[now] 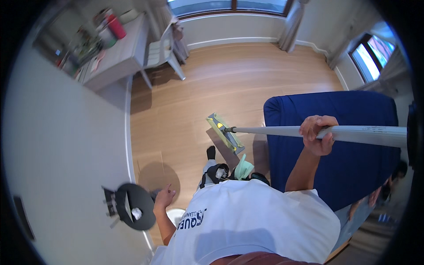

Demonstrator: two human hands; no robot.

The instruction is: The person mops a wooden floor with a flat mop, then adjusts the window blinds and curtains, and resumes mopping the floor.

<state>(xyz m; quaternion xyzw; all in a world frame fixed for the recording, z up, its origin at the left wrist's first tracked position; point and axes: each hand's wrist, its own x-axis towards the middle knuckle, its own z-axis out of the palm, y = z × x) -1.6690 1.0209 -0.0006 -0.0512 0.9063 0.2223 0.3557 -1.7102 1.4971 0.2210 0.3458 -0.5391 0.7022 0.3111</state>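
Note:
My right hand [319,134] is wrapped round the pale grey pole [269,130] of a flat mop. The pole runs nearly level across the view, over the blue bed. At its far end the mop head [225,134], grey with yellow-green edges, appears raised, with its shadow on the wooden floor beside it. My left hand [164,197] hangs low at my side with the index finger stretched out, holding nothing. Nearest to it is a round black seat [134,206] with a crumpled white item [137,213] on it. A mint-green cloth [243,168] hangs at my waist.
To the right stands a bed with a dark blue cover [353,172]. A white chair [165,51] and a desk [117,51] with bottles line the left wall. Curtains [292,26] frame the far window. Someone's hand or foot partly shows at the bed's lower right edge.

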